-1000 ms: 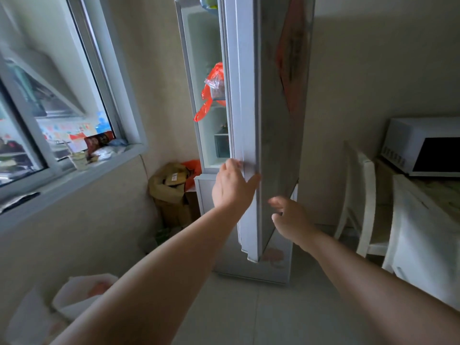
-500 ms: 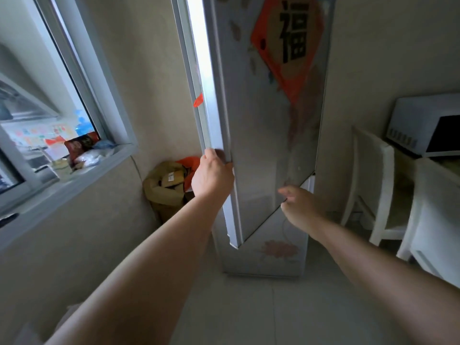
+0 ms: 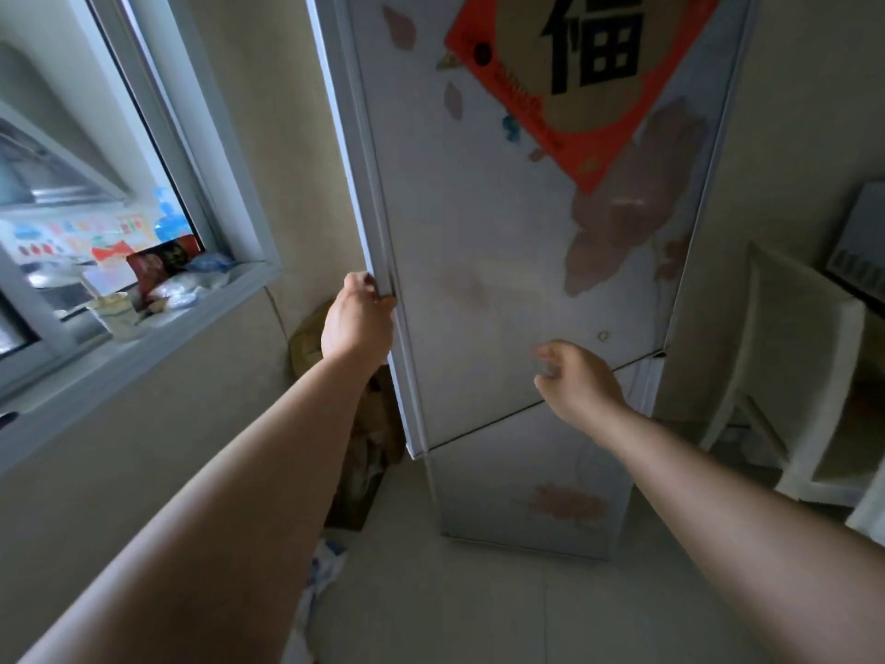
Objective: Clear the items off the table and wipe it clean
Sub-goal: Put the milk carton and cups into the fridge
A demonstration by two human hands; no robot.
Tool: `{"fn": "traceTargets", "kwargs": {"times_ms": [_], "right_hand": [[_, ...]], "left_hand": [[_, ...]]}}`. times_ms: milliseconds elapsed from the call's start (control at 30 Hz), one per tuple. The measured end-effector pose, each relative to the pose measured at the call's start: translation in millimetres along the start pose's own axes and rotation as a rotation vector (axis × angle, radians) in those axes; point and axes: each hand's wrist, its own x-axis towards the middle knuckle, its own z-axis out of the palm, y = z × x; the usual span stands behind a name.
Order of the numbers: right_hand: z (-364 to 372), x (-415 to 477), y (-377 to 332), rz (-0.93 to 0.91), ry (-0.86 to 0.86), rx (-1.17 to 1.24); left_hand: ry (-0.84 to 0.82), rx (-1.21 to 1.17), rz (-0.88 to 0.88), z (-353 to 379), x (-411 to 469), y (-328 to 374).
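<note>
Fridge door (image 3: 503,280) nearer shut; "福" poster (image 3: 598,117)

**A:** What is lost to you here?

**B:** The left hand (image 3: 357,323) has its fingertips tucked behind the edge of the fridge door (image 3: 503,280), out of sight. The right hand (image 3: 579,381) is smeared at the fingers, so I cannot tell whether they touch the door.

**A:** And at the edges?

**B:** The top edge cuts off the red poster (image 3: 574,117) and the top of the fridge. Only a corner of the microwave (image 3: 857,246) shows at the right.

**A:** Anything behind the arm?

**B:** A brown bag (image 3: 306,337), mostly covered by the left wrist and the door. The packets (image 3: 163,261) on the windowsill (image 3: 143,347) are too blurred to read.
</note>
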Motion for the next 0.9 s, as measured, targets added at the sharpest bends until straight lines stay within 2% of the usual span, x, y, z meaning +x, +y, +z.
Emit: {"fn": "traceTargets", "kwargs": {"times_ms": [100,167,200,267,367,433,500,633,900], "right_hand": [[3.6,38.9,-2.5,-0.007,-0.006,0.026],[7.5,61.8,-5.6,-0.033,-0.004,0.024],[9.4,70.5,-8.0,-0.039,-0.007,0.022],[13.5,85.8,-12.6,-0.057,-0.02,0.032],[21.1,103.3,-20.2,-0.069,-0.038,0.046],[25.8,112.9,-25.1,-0.067,-0.037,0.047],[26.7,119.3,-28.5,-0.078,-0.027,0.031],[24.9,131.8,-29.6,-0.066,0.055,0.036],[27.8,152.3,-27.6,0.069,0.213,-0.003]], "left_hand": [[0.053,-0.055,-0.081,12.1,26.3,-9.2],[0.198,-0.056,-0.14,20.6,30.9,-14.9],[0.283,0.002,-0.097,24.7,28.3,-16.8],[0.344,0.177,0.177,34.9,22.7,-16.7],[0.071,0.556,0.516,51.4,33.8,-14.8],[-0.097,0.672,0.554,62.5,53.3,-15.9],[-0.196,0.685,0.506,69.3,73.8,-16.0],[-0.239,0.705,0.491,87.3,108.8,-21.8],[-0.297,0.572,0.476,129.3,170.9,-17.8]]}}
